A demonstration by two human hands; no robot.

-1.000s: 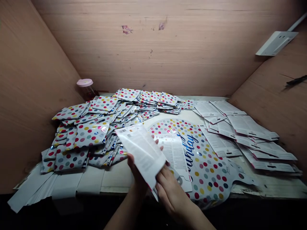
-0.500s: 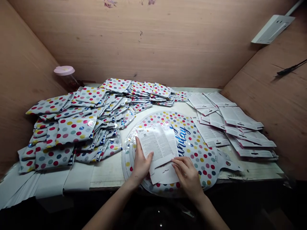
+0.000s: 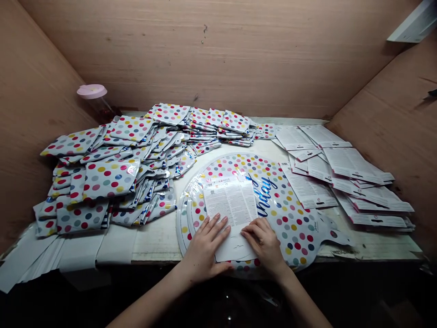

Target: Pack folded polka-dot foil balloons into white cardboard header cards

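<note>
- Left hand [image 3: 204, 249]: fingers extended flat on the printed packet [image 3: 232, 207].
- Right hand [image 3: 264, 242]: fingertips bunched over its lower right; cannot tell if gripping.
- Packet lies atop polka-dot foil balloons [image 3: 296, 218].

The printed paper sleeve [image 3: 229, 200], earlier tilted in midair, lies over the polka-dot foil balloon [image 3: 280, 216]; the left hand [image 3: 206, 250] spreads on the sleeve instead of gripping its edge.

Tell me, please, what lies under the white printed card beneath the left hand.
A flat, multicolour-dotted white foil balloon lies under the white printed card, showing around it. The area directly beneath is covered; whether anything else lies between them, I cannot tell.
</note>
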